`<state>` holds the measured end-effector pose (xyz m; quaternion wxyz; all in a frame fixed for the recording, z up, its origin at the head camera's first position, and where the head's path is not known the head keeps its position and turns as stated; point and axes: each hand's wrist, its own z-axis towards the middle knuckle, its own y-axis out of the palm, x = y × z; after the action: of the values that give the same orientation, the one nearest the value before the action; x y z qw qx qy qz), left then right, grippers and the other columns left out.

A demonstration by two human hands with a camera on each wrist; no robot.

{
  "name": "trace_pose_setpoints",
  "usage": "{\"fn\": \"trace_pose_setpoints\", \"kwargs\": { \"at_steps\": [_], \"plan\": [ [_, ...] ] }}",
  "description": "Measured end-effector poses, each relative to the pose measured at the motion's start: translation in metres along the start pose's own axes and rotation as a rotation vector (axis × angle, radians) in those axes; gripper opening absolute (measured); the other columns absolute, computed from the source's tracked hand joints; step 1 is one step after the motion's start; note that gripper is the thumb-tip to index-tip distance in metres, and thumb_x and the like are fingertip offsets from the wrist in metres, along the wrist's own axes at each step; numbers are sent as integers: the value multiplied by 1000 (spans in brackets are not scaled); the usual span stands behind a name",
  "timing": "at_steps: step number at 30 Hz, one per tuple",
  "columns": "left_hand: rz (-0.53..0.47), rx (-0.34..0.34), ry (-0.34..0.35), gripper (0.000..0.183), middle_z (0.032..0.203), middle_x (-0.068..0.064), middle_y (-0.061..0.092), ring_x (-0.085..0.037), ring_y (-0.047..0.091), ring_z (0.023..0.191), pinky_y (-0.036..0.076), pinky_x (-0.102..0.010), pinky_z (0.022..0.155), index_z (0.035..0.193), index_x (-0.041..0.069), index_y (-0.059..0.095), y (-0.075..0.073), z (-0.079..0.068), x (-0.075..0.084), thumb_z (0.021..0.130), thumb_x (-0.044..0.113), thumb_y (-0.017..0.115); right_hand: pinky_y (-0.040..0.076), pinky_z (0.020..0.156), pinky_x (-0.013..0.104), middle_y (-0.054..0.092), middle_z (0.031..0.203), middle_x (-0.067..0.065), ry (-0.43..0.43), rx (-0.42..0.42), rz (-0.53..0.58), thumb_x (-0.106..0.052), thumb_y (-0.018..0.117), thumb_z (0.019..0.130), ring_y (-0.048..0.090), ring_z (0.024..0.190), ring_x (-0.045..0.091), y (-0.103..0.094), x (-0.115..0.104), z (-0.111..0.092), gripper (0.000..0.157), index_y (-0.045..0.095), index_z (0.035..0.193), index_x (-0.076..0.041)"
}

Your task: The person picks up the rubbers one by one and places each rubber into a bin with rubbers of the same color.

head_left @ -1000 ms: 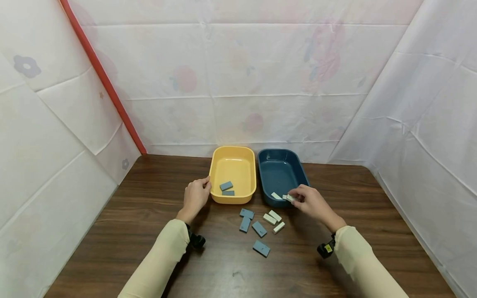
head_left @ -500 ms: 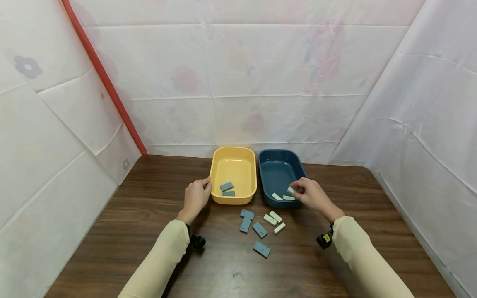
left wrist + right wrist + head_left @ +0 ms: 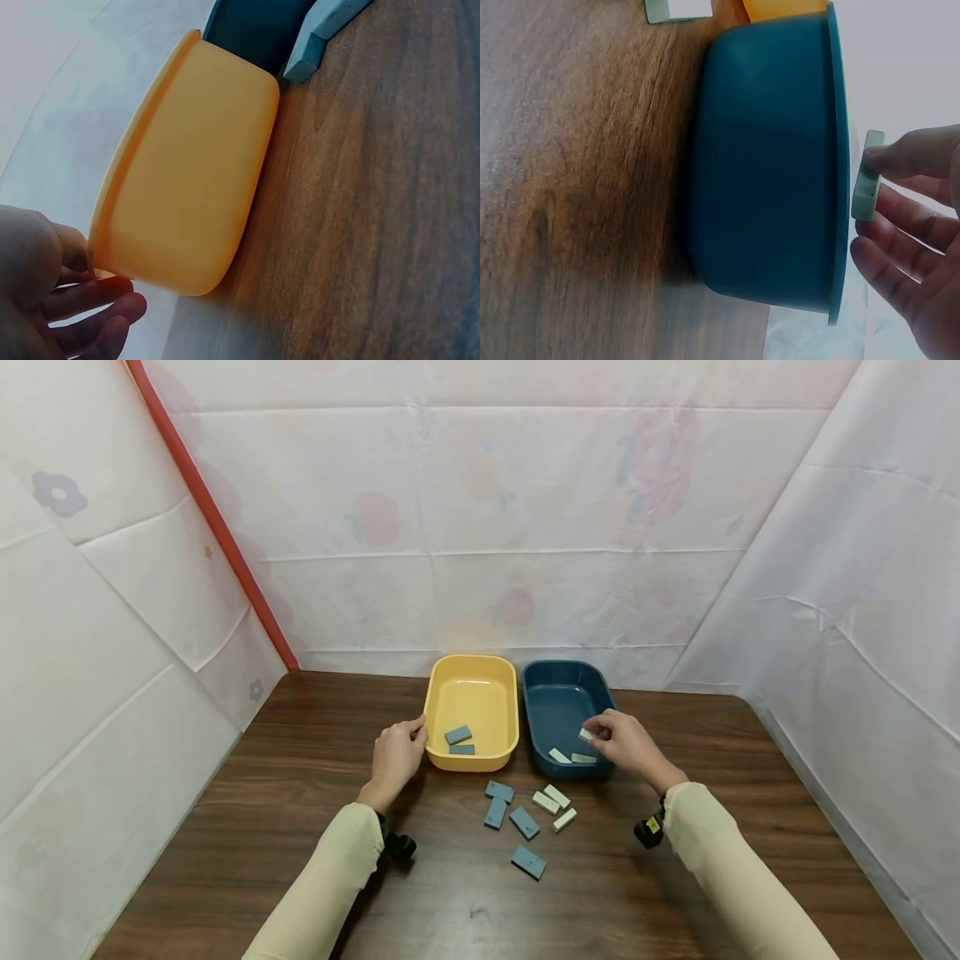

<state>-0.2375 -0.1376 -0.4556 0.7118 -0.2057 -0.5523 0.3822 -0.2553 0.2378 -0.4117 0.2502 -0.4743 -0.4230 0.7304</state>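
My left hand point(image 3: 395, 756) pinches the left rim of the yellow plastic bin point(image 3: 176, 161) between thumb and index finger, its other fingers curled loosely below. Over the near right part of the dark blue plastic bin point(image 3: 553, 703), my right hand point(image 3: 632, 745) holds a small pale green rectangular block point(image 3: 867, 180) between thumb and fingers. In the right wrist view this block is level with the bin's rim. Two pale blocks point(image 3: 558, 756) lie inside the blue bin at its near end. Two blue-grey flat blocks point(image 3: 458, 735) rest in the yellow bin.
On the brown wooden table point(image 3: 300, 760), before the bins, lie several blue-grey blocks point(image 3: 528, 862) and three pale blocks point(image 3: 564, 820). The bins stand side by side near the back edge. A white patterned cloth point(image 3: 480, 510) hangs behind and at both sides.
My right hand has moved up and slightly inward over the blue bin, with a pale block still in its fingers. A second pale block now lies flat in that bin. The left hand stays put.
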Motion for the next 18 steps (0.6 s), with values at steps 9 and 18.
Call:
{"fn": "trace_pose_setpoints", "kwargs": {
  "at_steps": [9, 18],
  "plan": [
    [-4, 14, 10, 31, 110, -16, 73, -15, 34, 42, 30, -26, 43, 123, 5, 68, 2, -1, 1, 96, 14, 58, 52, 75, 38, 67, 95, 11, 2, -28, -11, -6, 69, 86, 59, 83, 21, 6, 6, 14, 21, 72, 106, 0],
    [0, 12, 2, 31, 112, -15, 72, -14, 35, 43, 31, -26, 44, 123, 6, 68, 1, -1, 2, 95, 15, 58, 53, 79, 42, 68, 95, 12, 52, -104, -32, -4, 67, 85, 61, 86, 23, 13, 7, 28, 19, 72, 103, 0]
  ]
}}
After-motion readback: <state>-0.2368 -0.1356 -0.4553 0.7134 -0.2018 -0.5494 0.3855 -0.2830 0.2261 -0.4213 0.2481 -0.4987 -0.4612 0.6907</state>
